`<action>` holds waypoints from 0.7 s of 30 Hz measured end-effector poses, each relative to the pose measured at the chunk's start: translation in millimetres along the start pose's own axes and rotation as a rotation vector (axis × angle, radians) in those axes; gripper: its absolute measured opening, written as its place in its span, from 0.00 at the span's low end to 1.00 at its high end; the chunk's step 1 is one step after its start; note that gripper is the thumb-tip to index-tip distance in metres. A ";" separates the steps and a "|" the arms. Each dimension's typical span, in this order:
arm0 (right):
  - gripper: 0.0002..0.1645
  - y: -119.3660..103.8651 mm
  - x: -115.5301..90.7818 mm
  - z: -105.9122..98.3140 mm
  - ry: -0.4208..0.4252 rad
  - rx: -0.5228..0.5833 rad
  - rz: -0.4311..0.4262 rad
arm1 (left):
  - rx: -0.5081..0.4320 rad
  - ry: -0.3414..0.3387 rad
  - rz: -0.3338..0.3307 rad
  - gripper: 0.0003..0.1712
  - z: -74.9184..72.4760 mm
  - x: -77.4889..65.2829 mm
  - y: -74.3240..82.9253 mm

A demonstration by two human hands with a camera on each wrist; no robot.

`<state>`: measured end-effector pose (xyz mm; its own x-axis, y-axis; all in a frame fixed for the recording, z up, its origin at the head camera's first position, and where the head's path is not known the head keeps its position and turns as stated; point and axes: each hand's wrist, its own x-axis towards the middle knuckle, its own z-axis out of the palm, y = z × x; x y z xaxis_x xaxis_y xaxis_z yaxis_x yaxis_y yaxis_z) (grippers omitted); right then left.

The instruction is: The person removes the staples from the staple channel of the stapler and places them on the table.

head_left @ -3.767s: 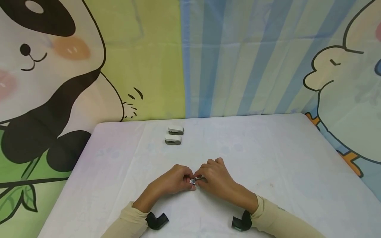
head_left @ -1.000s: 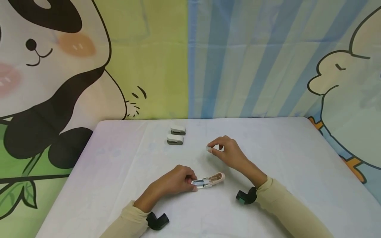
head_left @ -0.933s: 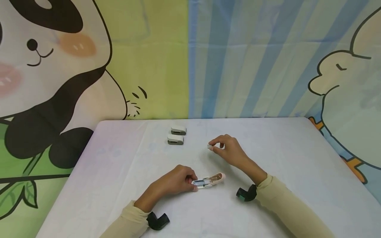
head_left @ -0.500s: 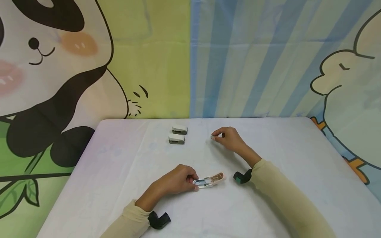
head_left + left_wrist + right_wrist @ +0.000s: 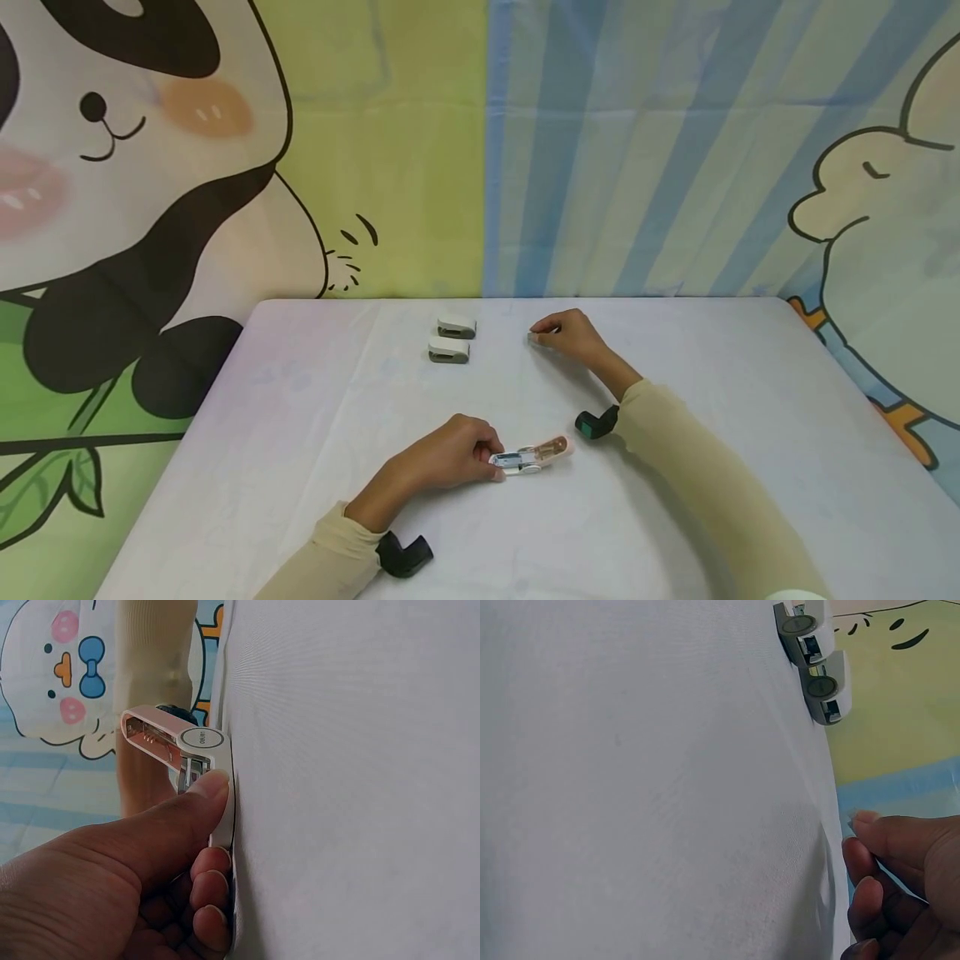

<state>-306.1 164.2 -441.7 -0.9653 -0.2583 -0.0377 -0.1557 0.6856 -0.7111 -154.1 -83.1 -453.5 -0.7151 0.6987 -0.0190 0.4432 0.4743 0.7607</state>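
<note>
In the head view my left hand [image 5: 453, 454] pinches the white end of an opened stapler [image 5: 551, 450] low over the table. Its pink lid [image 5: 154, 735] is swung back, with the metal channel exposed; the thumb presses on the side of the base in the left wrist view. Towards the table's far side, my right hand [image 5: 576, 337] pinches a small silvery strip of staples [image 5: 532, 337] between thumb and index finger. Only a sliver of this strip [image 5: 852, 817] shows at the fingertips in the right wrist view.
Two closed white-and-grey staplers, one behind [image 5: 456, 327] and one in front [image 5: 448, 350], stand left of my right hand. A white cloth covers the table [image 5: 360, 400]. A printed curtain [image 5: 637, 150] hangs along the far edge.
At first both hands met at the stapler. My right hand has since pulled away with the strip of staples and moved to the far side, lowering there. The left hand keeps the stapler in place.
</note>
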 end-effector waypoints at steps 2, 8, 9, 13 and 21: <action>0.10 -0.9 2.1 2.9 -0.004 0.002 -0.004 | 0.003 -0.002 -0.004 0.09 -0.2 0.1 0.1; 0.09 -0.3 4.6 7.6 -0.029 -0.011 0.000 | 0.014 -0.005 -0.009 0.09 -0.2 0.1 1.0; 0.09 -0.7 4.4 7.4 -0.033 -0.017 -0.002 | 0.014 -0.005 -0.010 0.09 -0.3 0.2 1.3; 0.08 -4.7 5.0 5.2 -0.044 -0.059 -0.025 | 0.016 -0.004 -0.006 0.09 -1.2 0.4 2.6; 0.10 -11.1 5.2 1.3 -0.086 -0.136 -0.044 | 0.024 0.002 0.007 0.08 -1.3 0.4 1.7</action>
<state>-309.1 154.4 -435.0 -0.9362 -0.3438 -0.0728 -0.2301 0.7564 -0.6123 -154.3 -82.7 -451.4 -0.7129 0.7012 -0.0129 0.4611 0.4824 0.7448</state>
